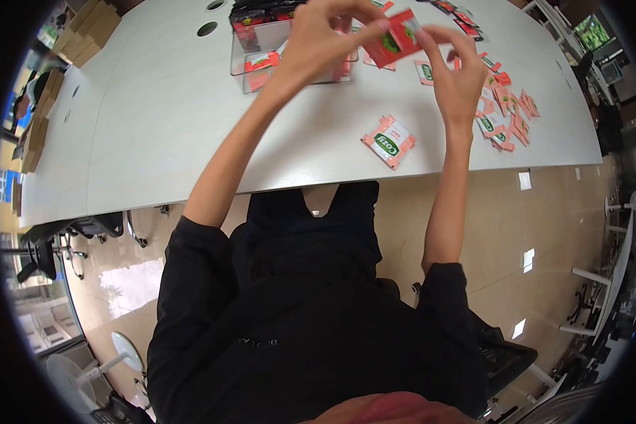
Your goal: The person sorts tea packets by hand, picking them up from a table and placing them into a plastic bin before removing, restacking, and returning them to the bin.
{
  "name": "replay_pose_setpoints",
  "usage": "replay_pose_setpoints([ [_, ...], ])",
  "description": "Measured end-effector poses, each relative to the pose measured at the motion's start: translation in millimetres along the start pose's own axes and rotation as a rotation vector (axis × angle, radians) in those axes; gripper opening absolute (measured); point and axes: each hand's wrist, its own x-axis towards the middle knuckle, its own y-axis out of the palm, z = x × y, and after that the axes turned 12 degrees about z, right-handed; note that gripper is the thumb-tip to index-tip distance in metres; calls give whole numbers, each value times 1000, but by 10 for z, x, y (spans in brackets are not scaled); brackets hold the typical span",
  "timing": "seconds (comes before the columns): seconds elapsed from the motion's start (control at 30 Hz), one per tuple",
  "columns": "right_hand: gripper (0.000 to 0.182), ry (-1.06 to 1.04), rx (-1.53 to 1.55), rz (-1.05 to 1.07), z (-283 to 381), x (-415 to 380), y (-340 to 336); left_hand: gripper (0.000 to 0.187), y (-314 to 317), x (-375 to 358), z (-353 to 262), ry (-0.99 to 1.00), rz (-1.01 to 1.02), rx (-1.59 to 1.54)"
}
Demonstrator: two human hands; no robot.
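Observation:
A red packet (391, 48) with a green mark is held up over the table between my two hands. My left hand (325, 34) pinches its left side and my right hand (457, 76) pinches its right edge. Below them, a pink and white Cozy sachet (390, 142) lies flat near the table's front edge. To the right of my right hand, a loose pile of pink Cozy sachets (503, 116) spreads over the table. Partly hidden behind my left forearm is a clear plastic box (239, 65), with black and red packets (261, 18) in its back part.
The white table (155, 113) has round cable holes, one of them a dark hole (207, 29) left of the box. More red packets (466, 25) lie at the far right. Cardboard boxes (88, 32) stand past the left edge. A chair (78, 230) is at the lower left.

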Motion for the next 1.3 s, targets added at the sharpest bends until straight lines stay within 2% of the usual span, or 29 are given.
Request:
replay_pose_setpoints([
  [0.07,10,-255,-45,10,88,304,199,28,-288,-46,35,-146,17,-113],
  [0.1,10,-273,-34,12,110,420,313,30,-416,-68,76,-193,6,-109],
  [0.17,8,-458,-118,-11,186,607,525,29,-593,-158,206,-176,-23,-47],
  [0.23,5,-493,-108,-23,307,671,682,25,-692,-246,301,-177,-31,-166],
  [0.27,5,-336,110,56,330,675,773,21,-673,-281,396,-74,-86,-216],
  [0.3,6,-174,323,138,310,682,865,17,-685,-344,362,-54,-89,-275],
  [0.33,10,-181,600,231,222,702,995,15,-675,-415,359,-6,-83,-375],
  [0.4,19,-264,849,343,169,639,1117,14,-663,-513,530,36,-91,-576],
  [0.43,21,-268,963,389,176,615,1155,14,-662,-494,526,43,-99,-571],
  [0.5,23,-302,946,461,42,627,1188,22,-592,-424,500,-84,-172,-546],
  [0.53,23,-250,1110,550,29,619,1183,32,-541,-374,583,-118,-146,-435],
  [0.57,23,-192,1271,637,-4,620,1182,32,-529,-334,623,-119,-150,-436],
  [0.63,23,-173,1331,697,26,664,1151,39,-525,-242,603,-224,40,-149],
  [0.7,27,-166,1060,544,99,657,1085,37,-474,-174,687,-163,-10,-52],
  [0.73,39,-198,1014,517,29,664,1093,33,-468,-157,685,-218,-28,-48],
  [0.77,39,-188,1014,526,-43,672,1100,28,-460,-143,676,-274,-46,-44],
  [0.83,36,-194,823,357,-217,654,1121,24,-443,-129,636,-251,-69,-105],
  [0.87,25,-135,771,310,-349,632,1156,23,-434,-121,683,-202,-61,-102],
  [0.9,25,-116,774,313,-375,595,1135,22,-422,-125,709,-152,-50,-100],
  [0.97,15,-218,257,251,-376,558,1067,23,-451,-180,718,-168,-40,-83],
  [1.0,13,-253,203,241,-327,541,1040,24,-500,-207,731,-179,16,25],
  [1.03,13,-244,204,246,-336,534,1004,26,-538,-241,754,-190,75,132],
  [1.1,13,-317,44,551,-396,518,912,31,-524,-323,850,-145,139,216],
  [1.13,10,-287,35,628,-405,503,897,33,-500,-365,882,-135,232,237],
  [1.2,10,-237,0,691,-431,481,874,39,-501,-400,824,-186,400,265],
  [1.23,11,-191,-39,752,-446,477,865,39,-489,-416,846,-189,401,263],
  [1.3,12,-212,-54,736,-526,456,884,35,-435,-465,928,-79,343,386],
])
